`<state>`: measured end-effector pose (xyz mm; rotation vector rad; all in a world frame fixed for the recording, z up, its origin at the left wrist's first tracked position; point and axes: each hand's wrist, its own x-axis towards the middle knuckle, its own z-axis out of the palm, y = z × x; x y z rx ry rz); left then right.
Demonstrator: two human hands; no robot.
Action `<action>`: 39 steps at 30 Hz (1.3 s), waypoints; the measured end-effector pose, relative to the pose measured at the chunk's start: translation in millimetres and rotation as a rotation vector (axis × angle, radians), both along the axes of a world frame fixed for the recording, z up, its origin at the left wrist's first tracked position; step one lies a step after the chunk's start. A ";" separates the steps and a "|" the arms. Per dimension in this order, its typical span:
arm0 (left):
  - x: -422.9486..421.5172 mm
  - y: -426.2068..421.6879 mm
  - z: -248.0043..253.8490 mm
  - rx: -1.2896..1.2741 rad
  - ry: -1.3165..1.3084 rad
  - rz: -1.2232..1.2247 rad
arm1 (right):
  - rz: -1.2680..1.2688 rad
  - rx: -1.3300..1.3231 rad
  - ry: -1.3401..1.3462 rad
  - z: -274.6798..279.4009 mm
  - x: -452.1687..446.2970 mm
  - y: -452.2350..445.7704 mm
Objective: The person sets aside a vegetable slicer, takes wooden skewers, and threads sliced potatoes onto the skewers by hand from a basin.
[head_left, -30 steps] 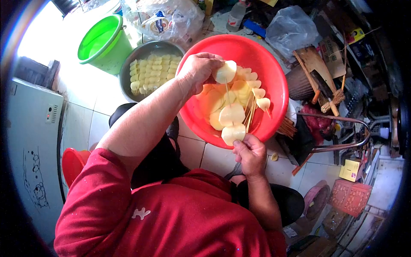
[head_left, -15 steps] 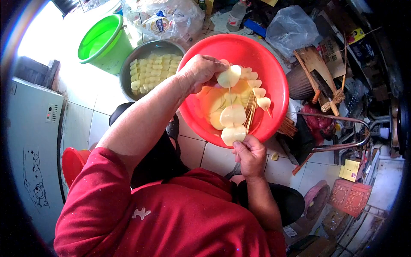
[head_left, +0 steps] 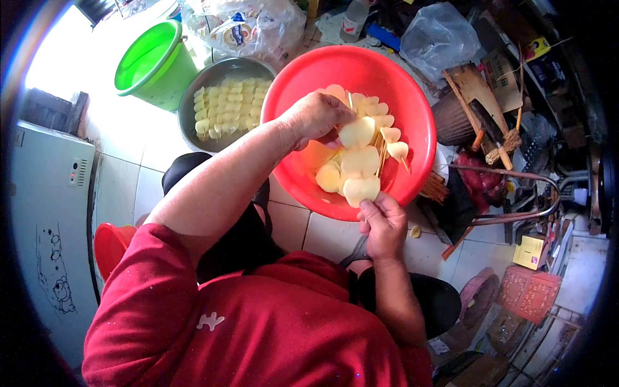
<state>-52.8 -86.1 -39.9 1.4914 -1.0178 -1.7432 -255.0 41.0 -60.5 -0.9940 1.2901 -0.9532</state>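
Note:
Over the red basin [head_left: 422, 138], a skewer carries three pale, round slices, which look like potato [head_left: 360, 162]. My right hand [head_left: 385, 226] is closed on its near end, thumb against the lowest slice. My left hand [head_left: 320, 118] is closed at the far end, its fingertips on the edge of the topmost slice [head_left: 357, 132]. The skewer's stick is mostly hidden behind the slices. Inside the basin lie loose slices [head_left: 328, 176], several thin bare sticks and filled skewers [head_left: 398, 150] along the far right side.
A steel bowl [head_left: 187, 122] with rows of filled skewers stands left of the basin, beside a green bucket [head_left: 155, 64]. Plastic bags [head_left: 440, 39] and a bottle [head_left: 354, 20] lie beyond. At right are a wooden board [head_left: 480, 97], a metal-framed stool [head_left: 516, 174] and more sticks [head_left: 434, 187].
The topmost slice has slid down the skewer toward the other two, with my left hand following it. Both hands and the skewer have shifted slightly right.

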 end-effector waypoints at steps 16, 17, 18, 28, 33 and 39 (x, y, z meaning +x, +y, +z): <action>-5.0 6.9 -41.4 -0.361 -1.266 -0.684 | -0.125 -0.024 -0.079 4.5 -10.2 -7.5; 3.6 4.5 -40.0 -0.391 -1.214 -0.644 | -0.140 -0.030 -0.063 3.7 -11.3 -8.3; 4.1 5.8 -38.1 -0.356 -1.234 -0.651 | -0.153 -0.035 -0.047 3.2 -12.3 -9.2; -1.7 10.8 -58.5 -0.415 -1.253 -0.596 | -0.149 -0.019 -0.041 5.1 -12.8 -9.6; 0.5 3.8 -42.7 -0.456 -1.066 -0.478 | -0.134 0.009 -0.008 7.6 -12.9 -8.7; 9.8 -17.3 -16.9 -0.114 -0.046 0.187 | 0.052 0.063 -0.058 8.6 -12.3 -4.5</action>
